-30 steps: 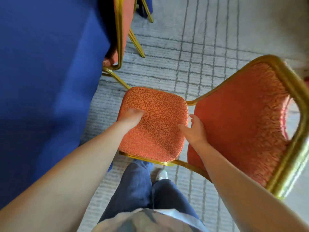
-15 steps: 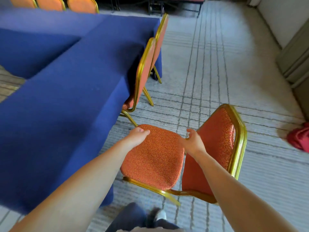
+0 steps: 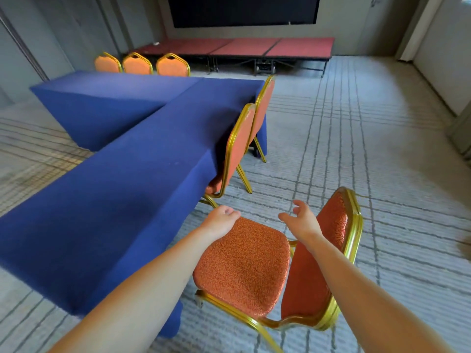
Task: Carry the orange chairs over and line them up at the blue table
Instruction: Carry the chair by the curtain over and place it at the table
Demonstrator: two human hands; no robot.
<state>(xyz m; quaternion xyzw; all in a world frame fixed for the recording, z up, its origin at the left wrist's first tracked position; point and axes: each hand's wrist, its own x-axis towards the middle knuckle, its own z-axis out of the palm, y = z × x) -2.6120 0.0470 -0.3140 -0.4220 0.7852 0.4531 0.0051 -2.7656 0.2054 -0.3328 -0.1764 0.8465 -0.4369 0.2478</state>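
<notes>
Two hands: left hand [image 3: 221,220] seems to grip the chair [image 3: 242,266] by its seat edge; right hand [image 3: 302,221] hovers, fingers spread, empty.

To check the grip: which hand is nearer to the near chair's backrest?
Right. The right hand is open beside the backrest; the left hand holds the seat's opposite edge.

Grey lined carpet [image 3: 356,154]; low red stage [image 3: 254,48] at far wall, dark screen [image 3: 242,10] above.

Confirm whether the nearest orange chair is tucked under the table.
Out: the nearest chair shows its whole seat beside the blue table; the next chair sits partly under it.
</notes>
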